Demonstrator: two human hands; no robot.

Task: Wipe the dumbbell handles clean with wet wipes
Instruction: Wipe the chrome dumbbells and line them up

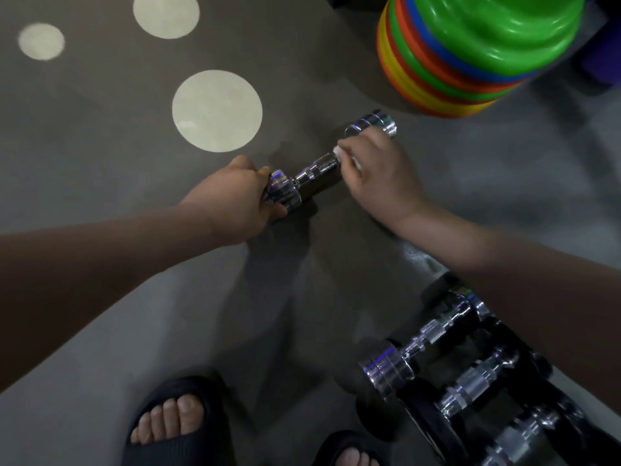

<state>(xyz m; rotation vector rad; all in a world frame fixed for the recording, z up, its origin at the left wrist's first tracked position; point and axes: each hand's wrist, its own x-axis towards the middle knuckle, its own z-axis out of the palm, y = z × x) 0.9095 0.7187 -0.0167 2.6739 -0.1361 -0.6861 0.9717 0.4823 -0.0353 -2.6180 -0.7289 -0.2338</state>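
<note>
Chrome dumbbell (317, 169) is lying on the grey floor (134, 331). Left grip (235, 200) is clenched round its near end weight. Right grip (373, 169) is curled over the handle, with a bit of white wet wipe (337, 152) peeking out.

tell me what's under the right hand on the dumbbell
Slivers of a white wipe show under the right hand, against the dumbbell handle. The handle's far part and most of the wipe are covered.

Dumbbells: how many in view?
4. One dumbbell lies on the floor, gripped by left hand and right hand; lower right holds a top dumbbell, middle dumbbell and bottom dumbbell. The right arm may hide more.
</note>
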